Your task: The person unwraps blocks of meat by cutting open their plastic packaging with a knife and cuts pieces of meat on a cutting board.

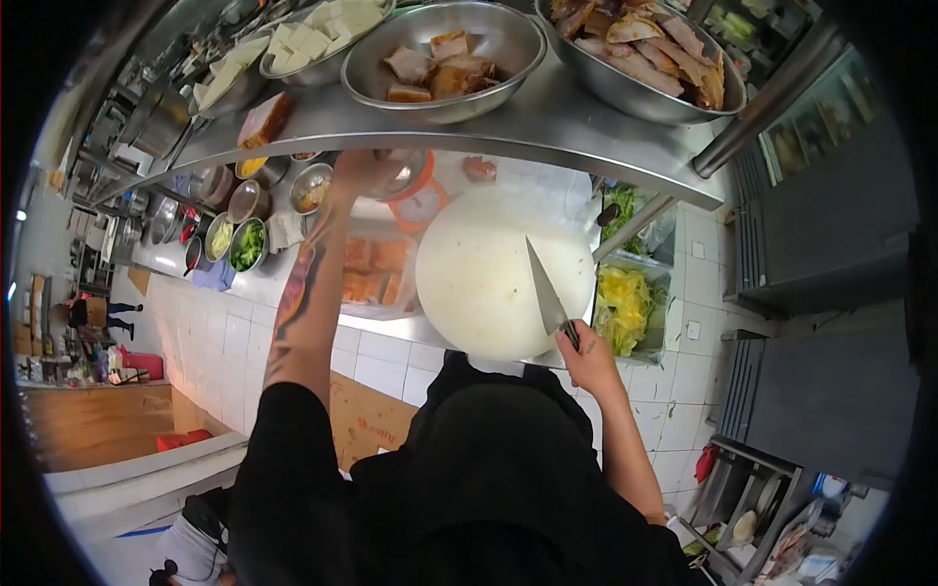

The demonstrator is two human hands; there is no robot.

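Observation:
My right hand (588, 359) is wrapped round the handle of a kitchen knife (547, 293). Its blade points away from me over the right part of a round white cutting board (469, 283). My left hand (360, 178), smeared by motion, is stretched out under the shelf at the metal pan (399, 174) of an orange kitchen scale (420, 205). Whether its fingers grip anything is not clear. A clear plastic tub (366, 311) with reddish-brown meat pieces (376, 256) stands left of the board. One small piece of meat (479, 168) lies behind the board.
Overhead, a steel shelf (547, 146) carries bowls of roast meat (674, 59), meat chunks (449, 73) and white tofu-like blocks (327, 34). Small bowls with greens (249, 244) stand at left. Bins of leafy vegetables (625, 308) are at right. Another person (98, 313) stands far left.

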